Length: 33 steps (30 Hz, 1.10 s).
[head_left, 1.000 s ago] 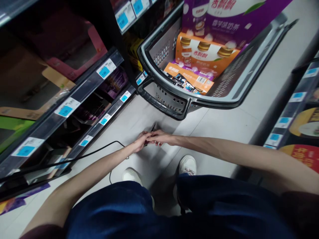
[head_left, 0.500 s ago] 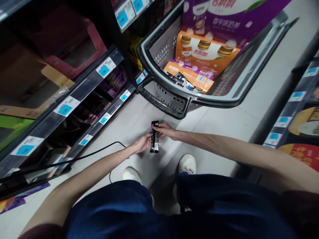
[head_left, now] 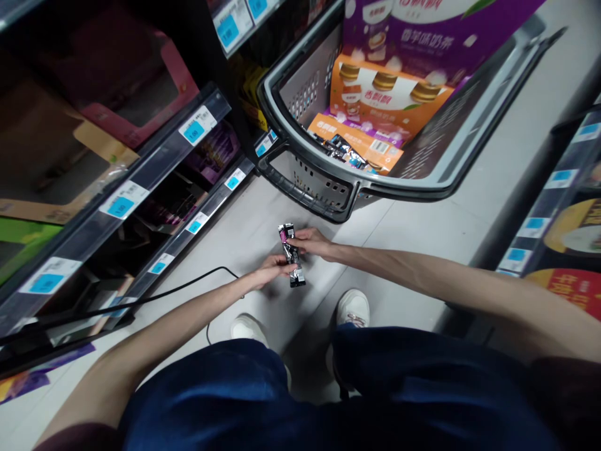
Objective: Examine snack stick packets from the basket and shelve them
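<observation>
Both my hands hold a small black snack packet [head_left: 291, 255] with a pink mark, low over the grey floor in front of my knees. My left hand [head_left: 272, 270] grips its lower part from the left, fingers curled. My right hand [head_left: 310, 242] pinches its upper part from the right. The packet stands roughly on end, tilted a little. Just beyond it is a grey shopping basket [head_left: 323, 188] holding purple and orange boxes [head_left: 380, 100] and several small dark packets [head_left: 345, 153].
Dark store shelves [head_left: 141, 181] with blue price tags run along the left, holding dark and purple packets. Another shelf [head_left: 558, 213] stands at the right. A black cable [head_left: 188, 282] lies on the floor. My white shoes [head_left: 352, 308] are below my hands.
My hands were pressed together on the packet held edge-on; they have drawn slightly apart and turned the packet so its face shows, then tilted it.
</observation>
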{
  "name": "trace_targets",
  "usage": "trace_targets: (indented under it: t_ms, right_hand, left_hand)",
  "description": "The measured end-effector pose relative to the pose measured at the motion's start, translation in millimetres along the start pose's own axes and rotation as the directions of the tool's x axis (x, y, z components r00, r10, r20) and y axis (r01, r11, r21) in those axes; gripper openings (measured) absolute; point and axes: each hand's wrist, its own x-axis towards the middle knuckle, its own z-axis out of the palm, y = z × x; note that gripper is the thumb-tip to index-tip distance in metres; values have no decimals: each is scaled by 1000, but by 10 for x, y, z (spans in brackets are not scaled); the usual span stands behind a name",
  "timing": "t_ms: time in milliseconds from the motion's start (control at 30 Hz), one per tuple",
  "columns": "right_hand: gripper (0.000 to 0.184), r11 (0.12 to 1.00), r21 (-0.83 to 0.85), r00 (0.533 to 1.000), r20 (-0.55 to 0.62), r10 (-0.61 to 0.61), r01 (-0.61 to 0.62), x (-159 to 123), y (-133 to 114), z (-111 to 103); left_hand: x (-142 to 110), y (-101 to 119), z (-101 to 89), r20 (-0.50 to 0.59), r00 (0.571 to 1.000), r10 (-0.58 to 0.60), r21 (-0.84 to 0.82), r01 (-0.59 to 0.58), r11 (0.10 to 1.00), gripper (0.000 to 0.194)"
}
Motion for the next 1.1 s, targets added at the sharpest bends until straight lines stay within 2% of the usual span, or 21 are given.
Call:
trace_targets:
  t_ms: [100, 200, 267, 433, 533, 767, 867, 933, 1000, 1100]
  right_hand:
    - [30, 999, -36, 999, -18, 34, -35, -5, -50, -12]
    - [30, 994, -66, 996, -9, 88, -88, -21, -102, -6]
    - [30, 991, -59, 992, 0, 122, -122, -36, -116, 2]
    - [33, 989, -67, 987, 84, 135, -129, -38, -54, -17]
    - [34, 989, -82, 991, 43, 126, -122, -14, -7, -37]
    - [23, 996, -80, 999, -1, 43, -43, 13, 27, -37]
    - [22, 998, -44, 998, -24, 53, -54, 5, 52, -28]
    - [21, 998, 4, 997, -51, 62, -62, -7, 55, -16]
    - [23, 996, 51, 992, -101, 74, -69, -23, 37, -3]
    - [33, 990, 103, 985, -134, 106, -93, -47, -21, 7]
  left_hand:
    - [-16, 26, 27, -46, 999, -9, -81, 6, 997, 41]
    - [-23, 52, 47, -42, 999, -27, -141, 20, 990, 43]
    - [-10, 54, 57, -67, 998, -1, -173, -11, 985, 45]
    - [44, 18, 55, -273, 957, 102, -223, -166, 961, 56]
    - [57, 5, 48, -326, 940, 105, -193, -175, 965, 54]
    - [75, -3, 10, -274, 956, 105, -205, -165, 965, 52]
    - [71, -2, -39, -118, 993, 21, -257, -51, 965, 52]
    - [60, -4, -58, -19, 999, -28, -269, 21, 963, 50]
    - [50, -10, -58, -25, 999, -26, -266, 18, 964, 45]
    - [52, -22, -54, -122, 992, 14, -255, -45, 966, 41]
